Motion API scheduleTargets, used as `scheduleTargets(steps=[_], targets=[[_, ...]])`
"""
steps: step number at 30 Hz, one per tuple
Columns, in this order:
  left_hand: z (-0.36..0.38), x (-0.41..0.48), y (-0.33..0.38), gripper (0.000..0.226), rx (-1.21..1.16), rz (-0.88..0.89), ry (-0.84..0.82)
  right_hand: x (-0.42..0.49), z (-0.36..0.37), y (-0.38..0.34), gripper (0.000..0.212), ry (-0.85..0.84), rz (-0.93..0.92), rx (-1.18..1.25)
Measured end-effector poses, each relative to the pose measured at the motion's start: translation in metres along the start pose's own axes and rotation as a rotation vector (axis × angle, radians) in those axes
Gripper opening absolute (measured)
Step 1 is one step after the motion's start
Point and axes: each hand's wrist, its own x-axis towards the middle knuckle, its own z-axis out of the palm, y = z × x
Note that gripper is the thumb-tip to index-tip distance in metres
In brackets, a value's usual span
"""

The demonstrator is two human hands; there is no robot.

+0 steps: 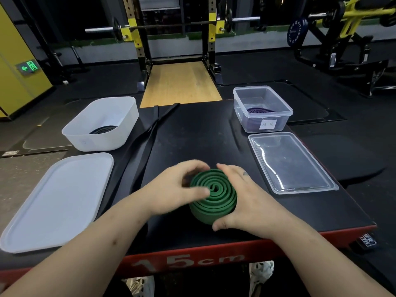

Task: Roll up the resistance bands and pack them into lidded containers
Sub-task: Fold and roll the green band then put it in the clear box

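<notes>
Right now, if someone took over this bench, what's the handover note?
Left hand and right hand both grip the rolled green band, front centre.
White tub, far left: black coil inside, white lid off beside it.
Clear tub, far right: purple coil inside, clear lid off beside it.
Left to do: box the green band, roll the loose black band, close both lids.

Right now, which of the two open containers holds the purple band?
The clear container at far right, paper label on its side, with the purple band coiled inside. The white tub at left holds a black coil.
</notes>
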Motion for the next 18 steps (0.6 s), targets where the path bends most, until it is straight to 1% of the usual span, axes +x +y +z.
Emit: scheduleTargets(steps=[2,4,6,10,15,18], targets=[[-0.001,-0.017,-0.003,0.079,0.148,0.008,-0.076,0.000,-0.001,0.001,0.134,0.000,-0.013,-0.006],[0.003,-0.023,-0.005,0.094,0.328,0.024,-0.073,0.000,-0.001,0.000,0.131,-0.003,-0.029,-0.014],[0.007,-0.024,-0.003,0.097,0.390,0.037,-0.032,-0.001,-0.002,-0.001,0.129,-0.008,-0.036,-0.024],[0.010,-0.027,-0.007,0.097,0.387,0.031,0.013,-0.005,-0.010,-0.004,0.121,-0.044,-0.026,-0.039],[0.016,-0.028,-0.009,0.098,0.405,0.034,0.072,-0.002,-0.027,-0.016,0.106,-0.042,-0.093,-0.185],[0.016,-0.030,-0.011,0.097,0.385,0.032,0.095,0.001,-0.029,-0.017,0.104,-0.027,-0.123,-0.219]])
